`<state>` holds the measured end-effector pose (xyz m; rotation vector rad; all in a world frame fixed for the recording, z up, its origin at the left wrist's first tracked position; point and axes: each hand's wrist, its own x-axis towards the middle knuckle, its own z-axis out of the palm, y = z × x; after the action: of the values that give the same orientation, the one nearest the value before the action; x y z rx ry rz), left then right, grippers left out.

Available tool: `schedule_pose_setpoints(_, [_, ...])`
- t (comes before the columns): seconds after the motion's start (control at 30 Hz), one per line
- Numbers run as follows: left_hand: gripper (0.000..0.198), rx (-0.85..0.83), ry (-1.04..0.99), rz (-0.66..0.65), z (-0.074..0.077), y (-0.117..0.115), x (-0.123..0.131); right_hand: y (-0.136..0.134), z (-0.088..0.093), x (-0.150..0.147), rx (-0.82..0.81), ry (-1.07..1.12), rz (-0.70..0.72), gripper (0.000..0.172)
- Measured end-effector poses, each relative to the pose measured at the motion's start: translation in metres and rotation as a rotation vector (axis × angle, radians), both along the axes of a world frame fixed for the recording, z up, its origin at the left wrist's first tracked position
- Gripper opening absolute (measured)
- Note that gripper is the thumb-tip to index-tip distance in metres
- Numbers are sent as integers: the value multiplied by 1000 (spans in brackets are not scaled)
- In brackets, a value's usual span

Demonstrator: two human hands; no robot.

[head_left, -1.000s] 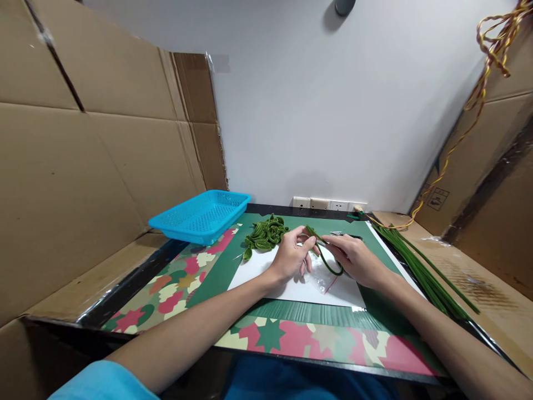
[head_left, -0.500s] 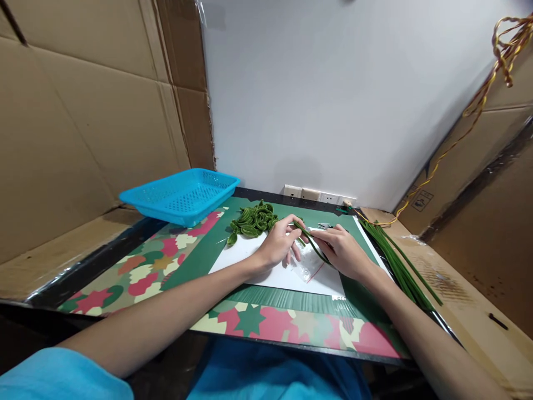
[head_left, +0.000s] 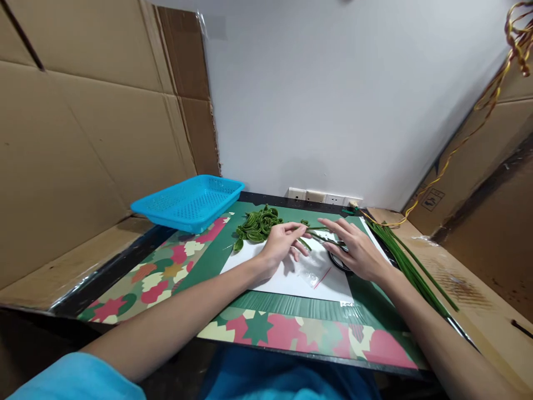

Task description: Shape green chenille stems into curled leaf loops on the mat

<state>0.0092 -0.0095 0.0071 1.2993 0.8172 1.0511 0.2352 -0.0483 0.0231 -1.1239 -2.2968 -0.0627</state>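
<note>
My left hand (head_left: 282, 245) rests on the white sheet (head_left: 266, 272) and pinches a folded green pipe cleaner (head_left: 311, 227) between thumb and fingers. My right hand (head_left: 357, 253) lies just to its right, fingers through a pair of scissors (head_left: 335, 260). The black handle loop shows under the palm, and the blades point left toward the pipe cleaner. A small clear plastic bag (head_left: 317, 273) lies on the sheet between my hands. Behind my left hand sits a pile of coiled green pieces (head_left: 257, 223).
A blue plastic basket (head_left: 189, 203) stands at the back left, half on the cardboard. A bundle of long straight green stems (head_left: 402, 258) lies along the right edge of the patterned mat (head_left: 166, 272). Wall sockets (head_left: 320, 197) run behind. Cardboard walls close both sides.
My right hand let go of the pipe cleaner, moved back and right, and took up the scissors that lay on the mat. My left hand keeps its hold on the pipe cleaner.
</note>
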Motion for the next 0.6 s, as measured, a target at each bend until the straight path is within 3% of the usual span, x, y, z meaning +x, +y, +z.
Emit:
schedule_pose_setpoints(0.07, [33, -63, -64, 20, 3, 4, -4, -1, 2, 3, 6, 56, 59, 50])
schedule_pose_setpoints(0.17, [30, -106, -120, 33, 7, 8, -9, 3, -1, 7, 18, 147, 63, 23])
schedule_pose_setpoints(0.23, [30, -121, -145, 32, 9, 8, -10, 6, -5, 10, 22, 190, 54, 15])
schedule_pose_setpoints(0.6, [33, -114, -174, -19, 13, 5, -8, 7, -8, 13, 61, 159, 42, 18])
